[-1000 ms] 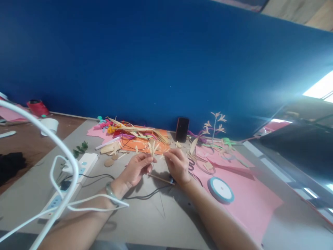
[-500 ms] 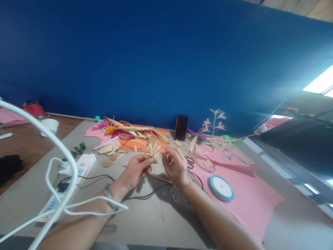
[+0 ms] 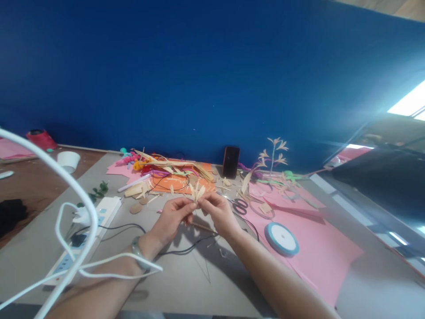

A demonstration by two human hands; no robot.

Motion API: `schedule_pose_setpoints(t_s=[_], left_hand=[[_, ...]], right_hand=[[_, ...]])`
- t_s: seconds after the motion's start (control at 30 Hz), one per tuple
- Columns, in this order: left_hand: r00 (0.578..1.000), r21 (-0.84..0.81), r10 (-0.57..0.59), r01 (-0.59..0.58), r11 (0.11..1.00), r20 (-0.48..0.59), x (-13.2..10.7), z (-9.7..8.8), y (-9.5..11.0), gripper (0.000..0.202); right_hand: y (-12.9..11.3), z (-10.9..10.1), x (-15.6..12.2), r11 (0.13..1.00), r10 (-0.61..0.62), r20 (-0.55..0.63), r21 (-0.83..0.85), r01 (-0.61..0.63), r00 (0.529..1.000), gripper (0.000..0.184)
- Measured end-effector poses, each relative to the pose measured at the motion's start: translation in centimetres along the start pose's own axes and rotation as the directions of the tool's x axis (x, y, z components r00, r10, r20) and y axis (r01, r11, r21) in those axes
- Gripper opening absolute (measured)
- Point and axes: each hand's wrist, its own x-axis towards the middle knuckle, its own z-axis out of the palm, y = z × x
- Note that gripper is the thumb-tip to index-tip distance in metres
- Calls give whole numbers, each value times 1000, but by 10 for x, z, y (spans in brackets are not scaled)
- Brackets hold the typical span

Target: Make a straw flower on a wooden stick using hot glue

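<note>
A small pale flower [image 3: 196, 192] with pointed, straw-coloured petals stands upright between my hands. My left hand [image 3: 175, 217] pinches its base between thumb and fingers. From the right, my right hand [image 3: 219, 213] also has its thumb and fingertips closed at the flower's base, touching close to the left fingers. A thin dark wire [image 3: 207, 268] shows below the hands. Just beyond the right wrist lie dark-handled scissors [image 3: 239, 206]. A finished-looking stem with several similar pale flowers [image 3: 272, 153] stands at the back right.
A blue-edged ribbon roll [image 3: 282, 239] lies on pink sheets [image 3: 318, 248] to the right. A power strip [image 3: 108, 212] and looping white cable [image 3: 83, 195] occupy the left. Behind are a phone [image 3: 231, 162], dried husk strips [image 3: 175, 166] and an orange sheet [image 3: 171, 185].
My right hand has moved left and slightly down, bringing its fingertips onto the flower's base. My left hand keeps its pinch, and the scissors are more exposed.
</note>
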Motion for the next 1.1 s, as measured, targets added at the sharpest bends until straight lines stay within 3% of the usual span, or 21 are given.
schedule_pose_setpoints(t_s=[0.2, 0.4, 1.1], left_hand=[[999, -56, -13, 12, 998, -30, -1, 4, 3, 26], [999, -114, -24, 20, 993, -32, -7, 11, 12, 27], [995, 15, 84, -83, 996, -53, -11, 12, 7, 27]], right_hand=[[-9, -6, -1, 1000, -16, -86, -22, 14, 996, 19], [-15, -8, -6, 1000, 17, -49, -4, -17, 999, 21], [-24, 3, -20, 1000, 11, -34, 30, -10, 999, 23]])
